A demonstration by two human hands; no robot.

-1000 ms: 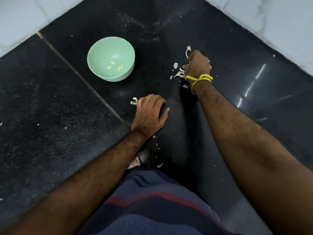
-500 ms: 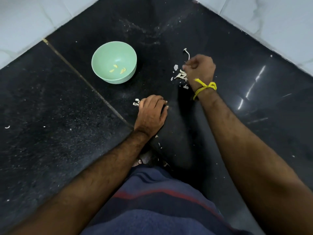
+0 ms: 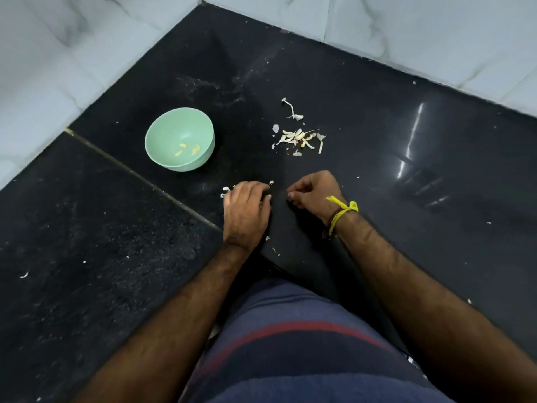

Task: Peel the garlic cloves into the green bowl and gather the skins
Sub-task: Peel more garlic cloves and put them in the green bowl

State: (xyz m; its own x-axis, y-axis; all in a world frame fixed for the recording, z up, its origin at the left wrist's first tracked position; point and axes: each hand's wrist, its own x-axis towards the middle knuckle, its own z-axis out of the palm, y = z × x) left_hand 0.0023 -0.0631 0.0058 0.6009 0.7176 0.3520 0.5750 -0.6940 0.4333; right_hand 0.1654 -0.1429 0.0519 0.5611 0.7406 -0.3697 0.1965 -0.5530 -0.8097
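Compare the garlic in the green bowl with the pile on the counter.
The bowl's cloves are few, yellowish and bare; the counter pile is larger, whiter and mixed with papery skins and stems. The bowl's cloves sit contained in the green bowl; the pile lies scattered on the black counter. Neither is touched by a hand.

Black polished stone floor (image 3: pixel 87 257), dusty and speckled, with a thin pale joint line (image 3: pixel 139 173) running diagonally left of centre. White marble-patterned border (image 3: pixel 72 53) along far left and far right edges. Striped navy-and-red cloth (image 3: pixel 290 344) at near centre.

No readable text, labels or numbers anywhere.
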